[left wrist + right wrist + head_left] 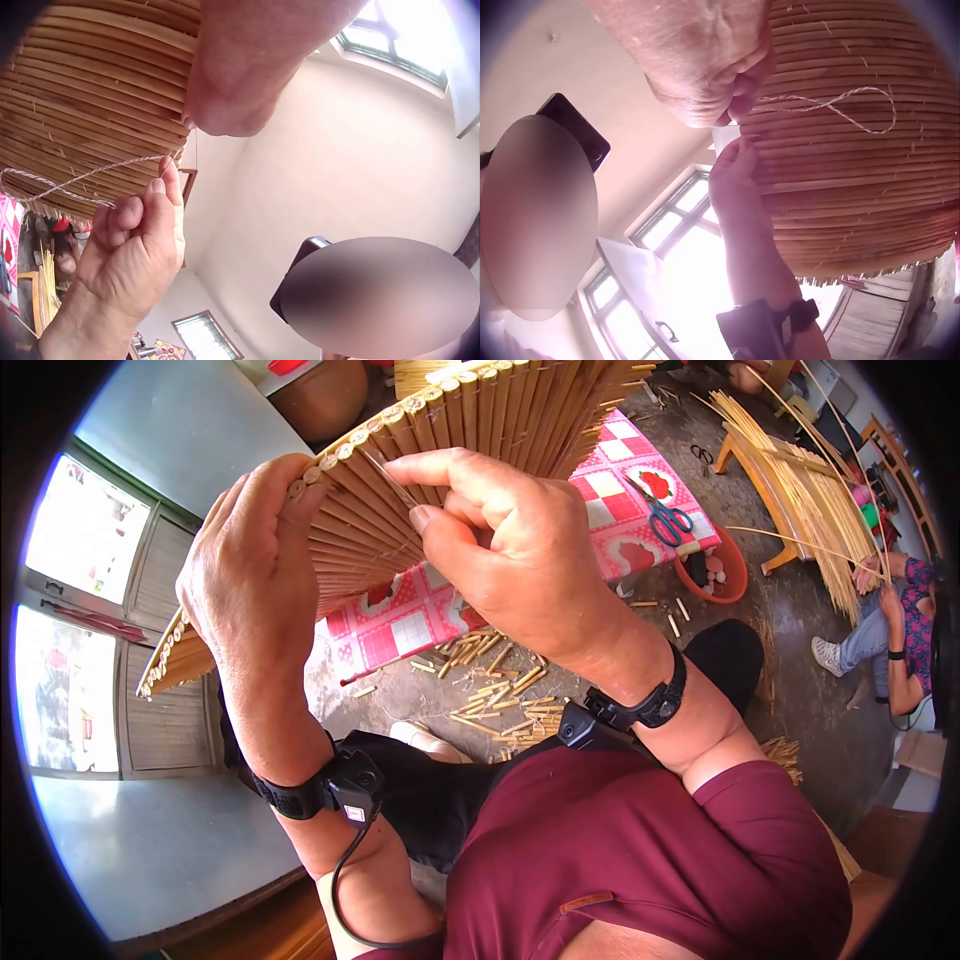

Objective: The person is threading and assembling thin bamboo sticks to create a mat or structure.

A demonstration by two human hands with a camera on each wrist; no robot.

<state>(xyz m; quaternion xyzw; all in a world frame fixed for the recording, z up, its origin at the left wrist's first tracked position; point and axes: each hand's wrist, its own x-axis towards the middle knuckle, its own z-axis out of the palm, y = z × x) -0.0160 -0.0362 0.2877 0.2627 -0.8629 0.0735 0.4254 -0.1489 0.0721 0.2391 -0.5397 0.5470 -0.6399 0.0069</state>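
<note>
A stiff mat of stalks (480, 420), laid side by side, spans the upper part of the head view, its cut ends forming a pale rim. My left hand (250, 560) grips that rim, thumb on the near side; its far fingers are hidden. Close beside it, my right hand (510, 535) pinches a thin twisted string (397, 482) between thumb and index finger. In the left wrist view the string (82, 177) crosses the stalks in a loop and runs into the right hand (135, 247). The right wrist view shows the loop (889, 112) hanging across the mat.
Below the mat is a table with a pink checked cloth (440, 625); scissors (665, 515) lie on it. An orange basin (725, 570) stands beside it. Cut stalk pieces (500, 695) litter the floor. Another person (905, 625) sits right, near a bench (740, 460) of long stalks.
</note>
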